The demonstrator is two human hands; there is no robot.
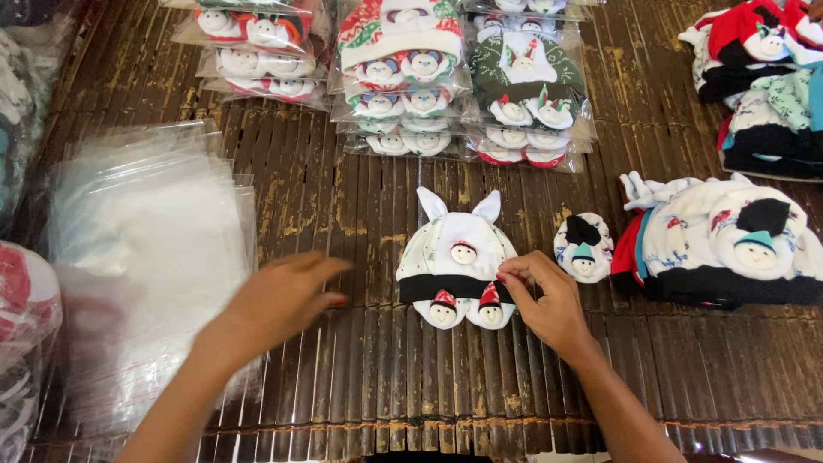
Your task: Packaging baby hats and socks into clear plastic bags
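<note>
- Right hand (pixel 549 300) pinches the white eared baby hat (pixel 459 257) at its black band.
- Left hand (pixel 279 300), fingers loosely spread and empty, hovers left of the hat, beside the clear bag stack (pixel 146 249).

Soft matt cloth hat (pixel 455 257) on rough slatted mat (pixel 360 360) (worn bamboo).

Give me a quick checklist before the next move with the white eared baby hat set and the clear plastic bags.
1. White eared baby hat with black band flat on the slatted bamboo mat: ok.
2. Two small round mittens tucked at the hat's lower edge: ok.
3. Right hand pinching the hat's right edge: ok.
4. Left hand empty, blurred, beside the stack of clear plastic bags: ok.
5. A single bag separated from the stack: cannot tell.
6. Loose round mitten apart from the set: ok.
</note>
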